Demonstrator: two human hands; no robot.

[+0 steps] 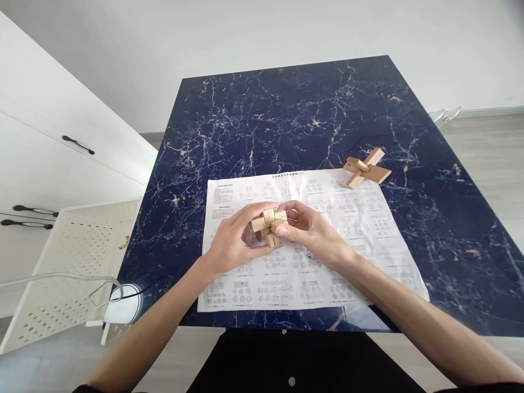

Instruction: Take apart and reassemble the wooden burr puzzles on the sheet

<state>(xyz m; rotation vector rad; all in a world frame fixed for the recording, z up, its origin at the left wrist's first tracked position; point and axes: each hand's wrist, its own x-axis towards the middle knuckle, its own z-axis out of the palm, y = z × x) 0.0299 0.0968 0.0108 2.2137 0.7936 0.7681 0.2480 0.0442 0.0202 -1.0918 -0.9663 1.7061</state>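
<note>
Between my two hands is a wooden burr puzzle [269, 224] of light interlocking blocks, held above a printed paper sheet [380, 256]. My left hand [235, 237] curls round its left side, fingers over the top and thumb beneath. My right hand [309, 229] grips it from the right, thumb pressed on a block at the front. The right fingertips are partly hidden behind the puzzle. The sheet carries rows of small line drawings and text, and its surface is creased.
A second wooden puzzle [366, 168], cross-shaped, rests at the sheet's upper right corner. The dark blue marbled table [262, 125] extends behind. At the left stand a white perforated panel [61, 278], a round white device [125, 305] with a cable, and a white cabinet [61, 164].
</note>
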